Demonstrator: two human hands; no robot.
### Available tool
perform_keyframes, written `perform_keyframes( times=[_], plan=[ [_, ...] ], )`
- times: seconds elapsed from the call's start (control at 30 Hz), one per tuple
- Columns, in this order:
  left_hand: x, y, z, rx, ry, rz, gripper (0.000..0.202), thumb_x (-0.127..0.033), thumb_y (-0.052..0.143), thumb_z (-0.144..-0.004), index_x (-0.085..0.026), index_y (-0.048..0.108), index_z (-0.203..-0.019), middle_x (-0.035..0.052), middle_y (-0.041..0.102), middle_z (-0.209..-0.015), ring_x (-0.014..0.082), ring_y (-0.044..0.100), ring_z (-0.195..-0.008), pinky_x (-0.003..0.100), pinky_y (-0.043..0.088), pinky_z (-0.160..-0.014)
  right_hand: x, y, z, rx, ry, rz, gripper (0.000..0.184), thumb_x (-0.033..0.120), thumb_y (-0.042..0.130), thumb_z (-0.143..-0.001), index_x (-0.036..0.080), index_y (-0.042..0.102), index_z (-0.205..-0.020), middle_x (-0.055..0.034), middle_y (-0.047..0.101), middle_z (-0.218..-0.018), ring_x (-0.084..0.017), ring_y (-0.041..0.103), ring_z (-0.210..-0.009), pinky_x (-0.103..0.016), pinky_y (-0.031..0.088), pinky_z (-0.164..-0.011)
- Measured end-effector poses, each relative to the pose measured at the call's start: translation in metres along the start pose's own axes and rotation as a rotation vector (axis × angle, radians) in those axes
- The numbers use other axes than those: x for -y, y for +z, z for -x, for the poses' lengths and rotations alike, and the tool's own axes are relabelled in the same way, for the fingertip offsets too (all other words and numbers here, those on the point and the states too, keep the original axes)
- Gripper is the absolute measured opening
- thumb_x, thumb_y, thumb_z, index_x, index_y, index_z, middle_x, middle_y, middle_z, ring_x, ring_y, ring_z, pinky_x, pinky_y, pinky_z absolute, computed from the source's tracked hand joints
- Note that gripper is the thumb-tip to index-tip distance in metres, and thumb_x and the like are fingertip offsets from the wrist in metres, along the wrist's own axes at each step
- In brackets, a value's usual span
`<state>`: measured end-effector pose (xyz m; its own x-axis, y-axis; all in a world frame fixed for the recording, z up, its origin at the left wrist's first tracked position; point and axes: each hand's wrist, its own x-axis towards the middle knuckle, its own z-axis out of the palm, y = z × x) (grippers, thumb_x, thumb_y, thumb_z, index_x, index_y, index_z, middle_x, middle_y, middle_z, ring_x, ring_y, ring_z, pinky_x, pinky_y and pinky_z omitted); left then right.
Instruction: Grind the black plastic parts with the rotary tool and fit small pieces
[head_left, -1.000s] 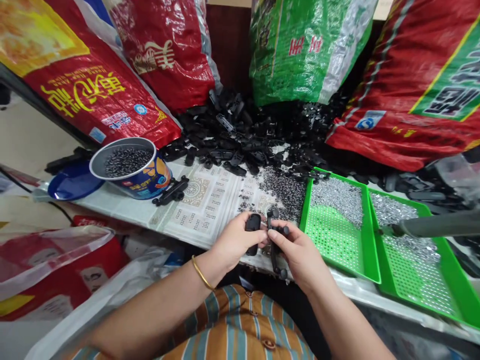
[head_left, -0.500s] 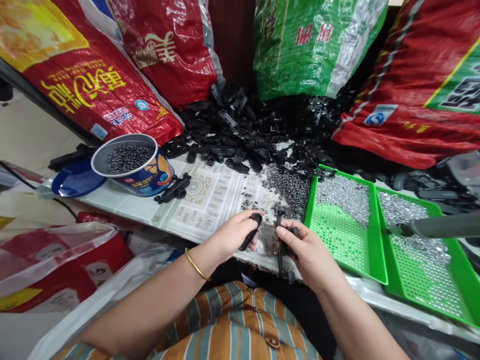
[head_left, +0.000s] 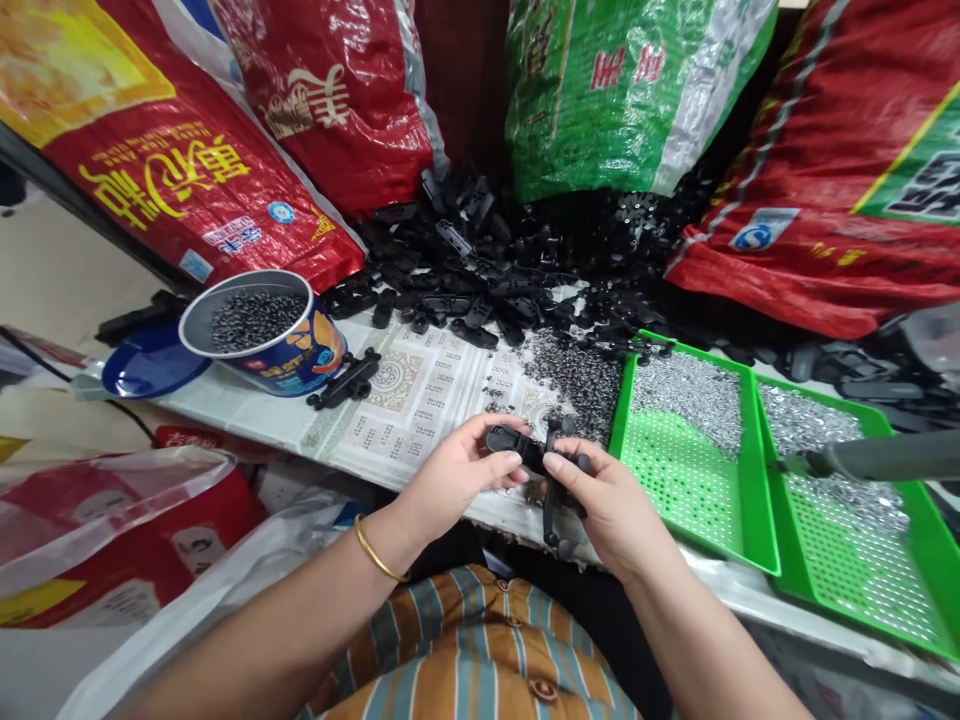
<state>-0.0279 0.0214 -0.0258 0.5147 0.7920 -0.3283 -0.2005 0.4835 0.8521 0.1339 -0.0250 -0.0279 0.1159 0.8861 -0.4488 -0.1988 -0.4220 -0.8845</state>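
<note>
Between thumb and fingers, my left hand [head_left: 472,462] grips a flat, rounded black plastic piece [head_left: 507,438]. My right hand [head_left: 600,490] is closed on a long black plastic frame [head_left: 556,500] with knobbed ends, held roughly in line with my forearm. The inner end of the flat piece meets the middle of the frame; whether the two are locked together I cannot tell. Both hands are just above the front edge of the table. Small dark metal parts [head_left: 581,380] lie loose on the patterned cover [head_left: 405,400] just beyond them.
Green perforated trays [head_left: 761,480] with shiny metal bits stand to the right, a grey tool shaft [head_left: 892,458] over one. A blue tub [head_left: 289,350] of small parts and an assembled black piece [head_left: 346,380] are left. Black plastic parts [head_left: 480,270] pile up before large sacks [head_left: 630,100].
My left hand has turned its flat piece from steeply tilted to nearly level and brought it against the frame. My right hand has shifted slightly left with the frame.
</note>
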Motion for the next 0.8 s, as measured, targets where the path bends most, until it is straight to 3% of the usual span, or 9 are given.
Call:
perform_keyframes(
  times=[0.07,0.2,0.3,0.43,0.8],
  plan=[
    [0.002,-0.001,0.001,-0.007,0.014,0.074,0.031,-0.023,0.065,-0.074,-0.022,0.056,-0.104,0.0034,0.057,-0.107,0.0082,0.061,-0.068,0.025,0.049,-0.069,-0.001,0.002,0.001,0.003,0.018,-0.029,0.032,0.042,0.072,-0.066,0.018,0.057,-0.082,0.0037,0.056,-0.063,-0.008,0.048,-0.058,-0.023,0.035,-0.058],
    [0.005,-0.006,-0.003,-0.054,0.032,0.054,0.034,-0.029,0.066,-0.074,-0.020,0.058,-0.105,0.0026,0.060,-0.097,0.0060,0.054,-0.055,0.024,0.046,-0.059,0.002,0.004,0.004,-0.052,0.050,-0.054,0.034,0.042,0.073,-0.065,0.019,0.057,-0.083,0.0044,0.054,-0.064,-0.008,0.044,-0.058,-0.021,0.033,-0.055],
    [0.007,-0.010,-0.004,-0.019,0.055,-0.053,0.034,-0.031,0.066,-0.074,-0.017,0.062,-0.104,0.0041,0.063,-0.096,0.0120,0.058,-0.074,0.025,0.045,-0.070,0.009,0.007,0.006,-0.021,0.075,-0.078,0.033,0.042,0.072,-0.066,0.019,0.056,-0.082,0.0038,0.054,-0.064,-0.009,0.045,-0.058,-0.022,0.034,-0.055],
    [0.010,-0.010,-0.002,0.071,0.033,-0.038,0.032,-0.031,0.063,-0.076,-0.019,0.062,-0.106,0.0052,0.063,-0.108,0.0193,0.055,-0.100,0.030,0.042,-0.086,0.015,0.014,0.006,0.056,0.094,-0.117,0.032,0.040,0.073,-0.065,0.017,0.057,-0.081,0.0012,0.057,-0.068,-0.010,0.049,-0.061,-0.023,0.038,-0.058],
    [0.014,-0.008,0.001,0.086,-0.015,0.025,0.032,-0.030,0.064,-0.076,-0.016,0.061,-0.104,0.0060,0.063,-0.102,0.0184,0.057,-0.092,0.032,0.043,-0.084,0.015,0.020,0.000,0.087,0.099,-0.117,0.029,0.039,0.074,-0.064,0.017,0.059,-0.076,0.0014,0.058,-0.066,-0.011,0.050,-0.060,-0.023,0.039,-0.058]
  ],
)
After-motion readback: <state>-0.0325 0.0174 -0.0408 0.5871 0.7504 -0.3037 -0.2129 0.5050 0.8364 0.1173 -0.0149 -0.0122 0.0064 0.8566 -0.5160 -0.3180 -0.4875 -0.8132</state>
